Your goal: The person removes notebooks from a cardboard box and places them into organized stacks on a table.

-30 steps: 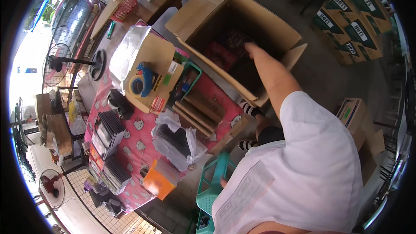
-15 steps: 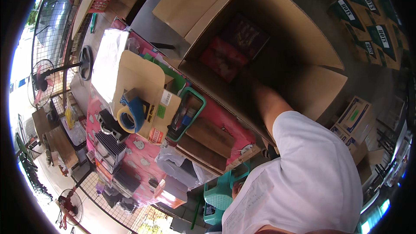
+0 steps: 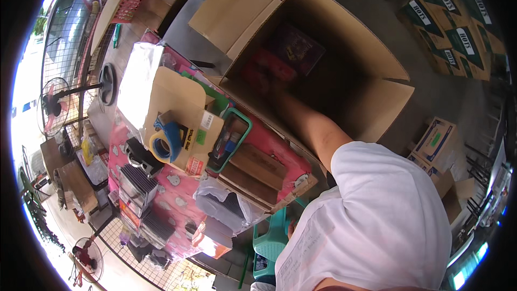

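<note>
My right arm reaches down into a large open cardboard box [image 3: 371,108]. In the shadow inside, my right hand [image 3: 273,85] is at a red package [image 3: 277,66]. Its fingers are too dark to make out, so whether they grip the package does not show. Beside the red package lies a dark purple package [image 3: 297,49] with yellowish print. Only a small part of my left hand [image 3: 291,229] appears, between my white shirt and a teal plastic stool [image 3: 273,240]; its fingers are mostly hidden.
Left of the box is a table with a pink patterned cover [image 3: 177,205]. It bears a blue tape dispenser [image 3: 171,143], a green-rimmed basket [image 3: 245,134], flattened brown cartons [image 3: 253,170] and stacked dark cases [image 3: 137,183]. Printed cartons [image 3: 458,37] are piled at far right.
My right hand has moved left inside the box, from the red package's near right corner to its lower side. The view has shifted slightly. My left hand stays beside the stool.
</note>
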Available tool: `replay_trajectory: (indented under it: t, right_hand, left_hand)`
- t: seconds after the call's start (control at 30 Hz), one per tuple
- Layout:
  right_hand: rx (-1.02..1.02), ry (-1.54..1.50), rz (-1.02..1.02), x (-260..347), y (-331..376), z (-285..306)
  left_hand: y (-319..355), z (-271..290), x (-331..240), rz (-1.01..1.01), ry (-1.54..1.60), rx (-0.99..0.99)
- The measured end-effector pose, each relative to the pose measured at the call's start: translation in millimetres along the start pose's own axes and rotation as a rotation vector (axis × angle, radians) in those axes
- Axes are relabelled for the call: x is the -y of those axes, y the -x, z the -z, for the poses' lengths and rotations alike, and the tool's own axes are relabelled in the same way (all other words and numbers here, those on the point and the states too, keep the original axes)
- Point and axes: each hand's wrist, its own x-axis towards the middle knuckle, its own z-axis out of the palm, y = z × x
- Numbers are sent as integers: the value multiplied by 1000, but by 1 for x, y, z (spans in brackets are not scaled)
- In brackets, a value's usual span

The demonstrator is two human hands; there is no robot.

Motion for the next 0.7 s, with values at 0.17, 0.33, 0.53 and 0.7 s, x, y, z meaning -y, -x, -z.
replay_trajectory:
  t: [0.17, 0.33, 0.53, 0.7]
  right_hand:
    - [51, -22, 17, -6, 2, 2]
    - [137, -117, 52, -20, 3, 37]
    - [-251, -518, 355, 45, 149, 57]
    - [-25, -332, 750, 105, 333, 102]
  left_hand:
    - [10, -6, -1, 11, 19, 34]
    - [22, -11, -34, 1, 27, 102]
    - [78, 16, -152, -287, 424, 330]
    - [89, 43, -220, -700, 713, 788]
